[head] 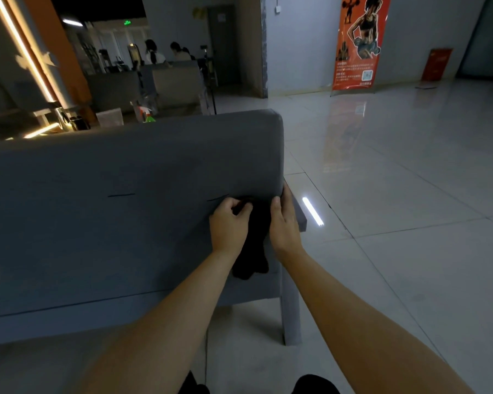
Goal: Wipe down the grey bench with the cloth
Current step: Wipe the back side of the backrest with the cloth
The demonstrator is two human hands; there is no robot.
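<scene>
Grip of left hand (228,224) and right hand (284,223) pinching black cloth (254,251), against grey bench (97,200) backrest

I log: black cloth (254,248) on grey bench (83,237) seat at right end, top edge against backrest (154,155); left hand (229,224) pinches its upper left, right hand (283,226) grips its right side.
</scene>
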